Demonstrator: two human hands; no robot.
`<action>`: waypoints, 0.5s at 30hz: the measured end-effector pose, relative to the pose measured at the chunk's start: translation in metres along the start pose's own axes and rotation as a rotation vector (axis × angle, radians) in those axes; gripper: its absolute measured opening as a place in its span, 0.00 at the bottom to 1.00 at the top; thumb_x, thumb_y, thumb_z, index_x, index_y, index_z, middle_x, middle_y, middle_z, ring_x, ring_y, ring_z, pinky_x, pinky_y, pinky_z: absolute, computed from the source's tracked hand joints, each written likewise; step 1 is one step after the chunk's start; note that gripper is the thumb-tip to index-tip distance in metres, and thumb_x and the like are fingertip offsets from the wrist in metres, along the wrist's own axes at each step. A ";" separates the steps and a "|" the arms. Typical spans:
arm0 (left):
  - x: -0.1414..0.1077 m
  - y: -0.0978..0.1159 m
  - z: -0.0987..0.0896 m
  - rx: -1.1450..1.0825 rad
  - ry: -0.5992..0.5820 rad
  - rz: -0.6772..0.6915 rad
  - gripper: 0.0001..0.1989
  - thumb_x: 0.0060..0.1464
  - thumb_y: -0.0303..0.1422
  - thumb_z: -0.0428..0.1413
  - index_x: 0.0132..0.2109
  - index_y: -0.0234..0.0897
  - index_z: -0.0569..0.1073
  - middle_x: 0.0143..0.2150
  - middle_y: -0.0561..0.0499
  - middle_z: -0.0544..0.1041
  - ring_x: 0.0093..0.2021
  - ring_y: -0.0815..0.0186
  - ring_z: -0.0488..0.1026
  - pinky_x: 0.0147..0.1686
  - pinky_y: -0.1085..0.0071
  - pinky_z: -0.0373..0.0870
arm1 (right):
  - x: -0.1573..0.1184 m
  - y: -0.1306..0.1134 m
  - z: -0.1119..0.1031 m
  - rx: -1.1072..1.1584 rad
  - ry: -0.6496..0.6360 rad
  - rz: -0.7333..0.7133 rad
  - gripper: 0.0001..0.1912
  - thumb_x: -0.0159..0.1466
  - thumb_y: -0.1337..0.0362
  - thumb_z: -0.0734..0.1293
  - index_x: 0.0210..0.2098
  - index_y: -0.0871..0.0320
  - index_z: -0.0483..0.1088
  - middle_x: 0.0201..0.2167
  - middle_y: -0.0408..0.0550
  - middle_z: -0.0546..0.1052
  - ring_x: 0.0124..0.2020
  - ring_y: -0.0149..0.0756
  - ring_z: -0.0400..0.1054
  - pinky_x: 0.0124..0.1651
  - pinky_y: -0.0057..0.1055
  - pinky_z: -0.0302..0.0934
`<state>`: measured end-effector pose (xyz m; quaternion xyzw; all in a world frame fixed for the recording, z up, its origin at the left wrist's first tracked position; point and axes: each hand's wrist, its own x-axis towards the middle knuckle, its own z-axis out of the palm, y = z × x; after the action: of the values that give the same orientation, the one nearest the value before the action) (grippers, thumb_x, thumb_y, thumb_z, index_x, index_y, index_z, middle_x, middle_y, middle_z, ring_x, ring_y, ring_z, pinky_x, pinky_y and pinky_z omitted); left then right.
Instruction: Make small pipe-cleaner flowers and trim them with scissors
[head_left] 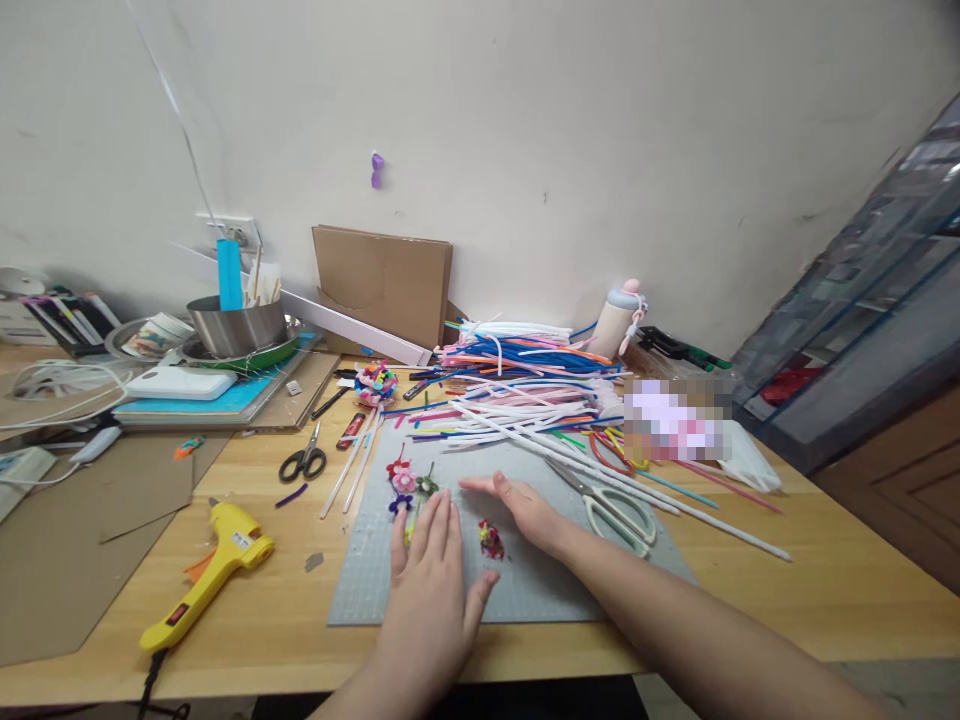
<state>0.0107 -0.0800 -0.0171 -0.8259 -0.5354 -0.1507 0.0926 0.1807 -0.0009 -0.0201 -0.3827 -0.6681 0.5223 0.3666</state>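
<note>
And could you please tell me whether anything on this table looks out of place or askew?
Yes, mildly: the fuzzy stems sprawl in a loose pile, and one long white stem strays beyond the cutting mat over the wooden table. At far left, a printed tub looks tipped rather than upright.

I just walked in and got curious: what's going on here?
A person's open left hand is over a grey gridded cutting mat, near small fuzzy flowers in red, pink, blue and green. The open right hand is beside a small multicoloured fuzzy clump on the mat. Neither visibly grips anything. A yellow plastic glue gun lies to the left.
</note>
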 end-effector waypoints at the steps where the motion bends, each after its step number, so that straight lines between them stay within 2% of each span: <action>1: -0.001 -0.004 -0.002 -0.003 0.025 -0.012 0.30 0.59 0.45 0.40 0.61 0.28 0.60 0.63 0.39 0.58 0.64 0.53 0.50 0.61 0.49 0.37 | 0.001 -0.001 -0.003 -0.027 -0.068 -0.019 0.31 0.63 0.42 0.51 0.48 0.54 0.72 0.51 0.49 0.72 0.55 0.41 0.62 0.61 0.45 0.47; 5: -0.006 -0.015 -0.002 -0.046 0.095 -0.067 0.26 0.59 0.39 0.44 0.61 0.32 0.60 0.63 0.42 0.60 0.63 0.54 0.53 0.61 0.51 0.38 | 0.000 -0.007 -0.010 -0.101 -0.296 -0.089 0.27 0.63 0.44 0.53 0.46 0.52 0.73 0.48 0.46 0.74 0.53 0.39 0.65 0.59 0.41 0.52; 8: -0.008 -0.018 -0.003 -0.085 0.090 -0.079 0.24 0.58 0.37 0.45 0.60 0.34 0.62 0.62 0.42 0.62 0.62 0.54 0.53 0.60 0.50 0.40 | -0.008 -0.009 -0.016 -0.125 -0.389 -0.099 0.28 0.64 0.44 0.51 0.44 0.54 0.74 0.44 0.47 0.77 0.49 0.39 0.68 0.56 0.40 0.56; 10: -0.007 -0.017 -0.007 -0.127 0.071 -0.067 0.20 0.58 0.36 0.46 0.56 0.39 0.66 0.61 0.45 0.64 0.61 0.54 0.54 0.60 0.48 0.40 | -0.016 -0.010 -0.020 -0.129 -0.346 -0.091 0.29 0.65 0.45 0.49 0.50 0.54 0.70 0.49 0.49 0.73 0.53 0.39 0.64 0.58 0.41 0.52; 12: -0.005 -0.014 -0.012 -0.194 0.054 -0.069 0.13 0.57 0.35 0.47 0.45 0.44 0.74 0.56 0.49 0.69 0.60 0.55 0.57 0.59 0.48 0.41 | -0.025 -0.007 -0.018 -0.221 -0.204 -0.087 0.30 0.64 0.45 0.52 0.60 0.54 0.58 0.59 0.50 0.63 0.61 0.40 0.53 0.62 0.43 0.43; 14: -0.001 -0.011 -0.018 -0.264 0.065 -0.099 0.11 0.57 0.33 0.47 0.34 0.44 0.75 0.50 0.51 0.74 0.56 0.56 0.62 0.58 0.49 0.43 | -0.034 0.000 -0.010 -0.434 -0.069 -0.087 0.42 0.58 0.43 0.61 0.65 0.54 0.43 0.65 0.51 0.50 0.65 0.44 0.39 0.65 0.47 0.33; 15: 0.000 -0.010 -0.020 -0.292 0.084 -0.119 0.10 0.56 0.32 0.48 0.32 0.43 0.74 0.47 0.51 0.75 0.55 0.57 0.63 0.58 0.49 0.44 | -0.037 0.004 -0.004 -0.561 -0.037 -0.085 0.51 0.53 0.41 0.65 0.66 0.54 0.38 0.66 0.52 0.45 0.66 0.46 0.35 0.65 0.49 0.29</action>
<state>-0.0018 -0.0819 0.0016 -0.7905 -0.5514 -0.2663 -0.0153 0.2015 -0.0319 -0.0265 -0.4311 -0.8086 0.3083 0.2556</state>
